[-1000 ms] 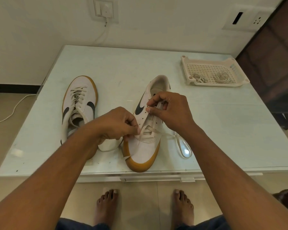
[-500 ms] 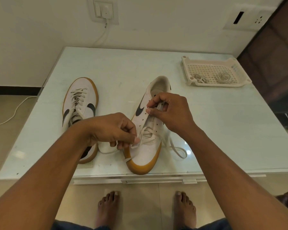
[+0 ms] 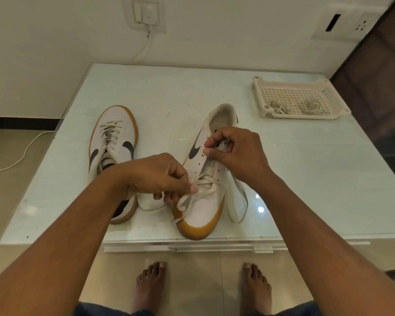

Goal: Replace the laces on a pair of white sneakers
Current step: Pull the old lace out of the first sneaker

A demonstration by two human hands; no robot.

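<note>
On the pale desk (image 3: 169,87) the job looks well short of done. The left sneaker (image 3: 119,115) lies to the left, fully laced, its toe pointing away from the person and its heel hidden under the left forearm. The right sneaker (image 3: 203,213) sits at the near edge the other way round, gum toe toward the person and heel away. Its long axis runs near to far, and the heel leans slightly right. Only its lowest eyelets carry the lace (image 3: 204,179); the upper holes stand empty. Whether this lace is coming out or going in cannot be told. At the far right corner, well apart, a slotted tray (image 3: 261,99) holds two coiled laces (image 3: 310,106). The left hand (image 3: 155,174) is curled by the toe rows, its fingers (image 3: 193,189) pinching the lace. The right hand (image 3: 240,151) is curled over the upper eyelets, its fingers (image 3: 209,152) nipping a white strip that is probably the same lace.
</note>
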